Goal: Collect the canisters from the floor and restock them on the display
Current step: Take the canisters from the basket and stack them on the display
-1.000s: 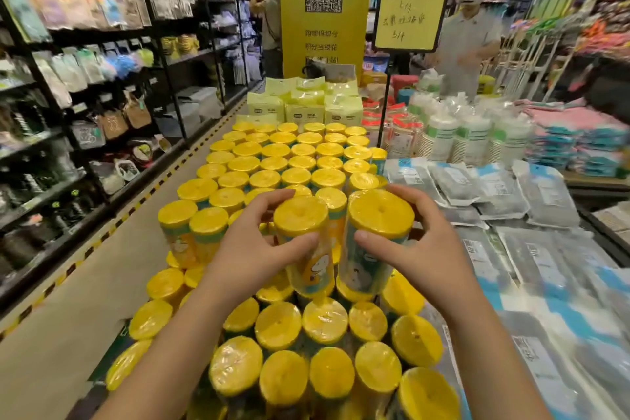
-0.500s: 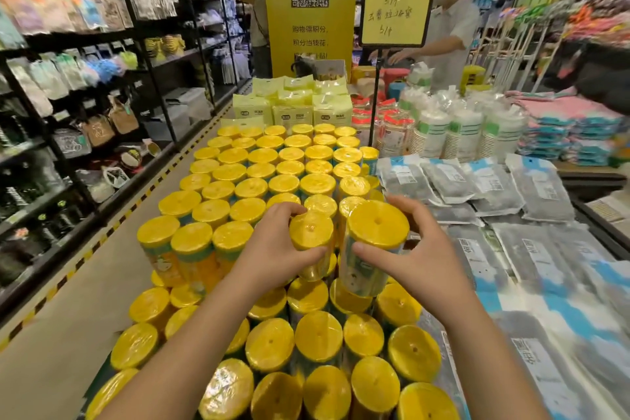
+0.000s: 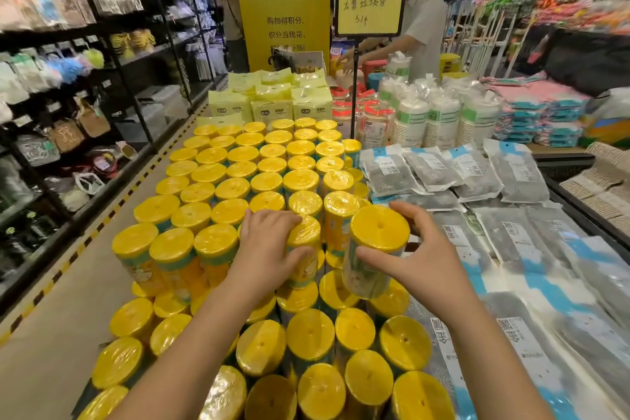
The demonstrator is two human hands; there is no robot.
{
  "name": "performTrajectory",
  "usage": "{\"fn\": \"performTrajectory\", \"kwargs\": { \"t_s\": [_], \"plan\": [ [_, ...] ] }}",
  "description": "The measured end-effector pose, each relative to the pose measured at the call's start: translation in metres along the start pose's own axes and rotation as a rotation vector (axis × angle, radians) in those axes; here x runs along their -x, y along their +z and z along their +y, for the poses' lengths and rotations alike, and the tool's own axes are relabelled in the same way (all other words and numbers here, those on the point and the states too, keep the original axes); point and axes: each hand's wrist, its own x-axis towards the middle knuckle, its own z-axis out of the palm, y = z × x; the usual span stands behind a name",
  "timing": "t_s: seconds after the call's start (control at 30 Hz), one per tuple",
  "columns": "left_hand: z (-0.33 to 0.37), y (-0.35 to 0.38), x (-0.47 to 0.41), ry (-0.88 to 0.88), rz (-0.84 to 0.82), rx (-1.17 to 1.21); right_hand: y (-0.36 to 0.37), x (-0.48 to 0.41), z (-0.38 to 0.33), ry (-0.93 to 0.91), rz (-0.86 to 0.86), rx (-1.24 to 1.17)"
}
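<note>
2 canisters are in hand above a display surface (image 3: 579, 334) already packed with dozens of the same yellow-lidded tubs. The stacked canisters (image 3: 245, 160) form the biggest mass: upright cylinders in tight rows, raised in a higher tier at the back, each with a flat round lid and a glossy shrink film that catches the light. Beside them on the right lie flat, soft grey packets (image 3: 439, 174) in blue-trimmed plastic. The right hand (image 3: 419, 266) is clamped on the right canister (image 3: 375, 249), thumb on its near side and fingers curled round the far side, held upright above the lower tier. The left hand (image 3: 269, 249) is wrapped round the left canister (image 3: 303, 249), which sits among the upper row. To do this well, I judge each tub should go straight down onto a lid below, centred, since slick film on smooth lids invites sliding
</note>
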Motion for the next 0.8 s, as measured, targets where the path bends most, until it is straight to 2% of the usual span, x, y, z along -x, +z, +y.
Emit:
{"fn": "performTrajectory", "kwargs": {
  "t_s": [0.1,0.2,0.43,0.8],
  "plan": [
    [0.006,-0.002,0.004,0.001,0.011,-0.04,0.013,-0.012,0.004,0.008,-0.026,0.011],
    [0.012,-0.006,0.013,-0.007,0.052,0.03,0.03,-0.025,0.01,0.016,-0.054,0.018],
    [0.009,-0.025,0.051,-0.005,0.117,0.128,0.065,-0.034,0.029,0.06,0.028,0.087],
    [-0.003,-0.031,0.07,-0.02,0.126,0.147,0.072,-0.03,0.031,0.042,-0.021,0.205]
  ]
}}
